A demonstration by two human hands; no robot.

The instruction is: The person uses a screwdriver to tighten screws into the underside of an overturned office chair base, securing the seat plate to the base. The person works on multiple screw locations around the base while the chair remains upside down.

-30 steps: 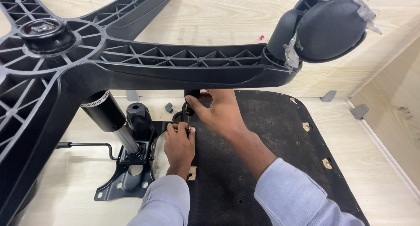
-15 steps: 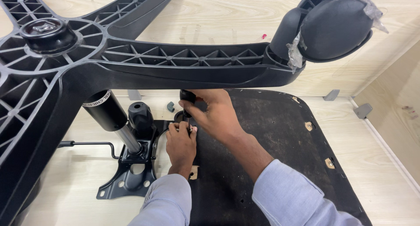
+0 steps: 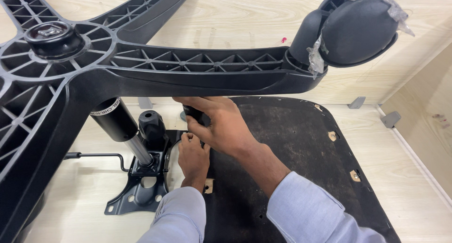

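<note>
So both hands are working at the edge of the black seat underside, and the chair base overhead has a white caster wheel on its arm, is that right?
Not quite: the caster wheel is black, not white, as the head view shows. The rest holds: left hand and right hand work at the black seat underside, beneath the chair base.
</note>
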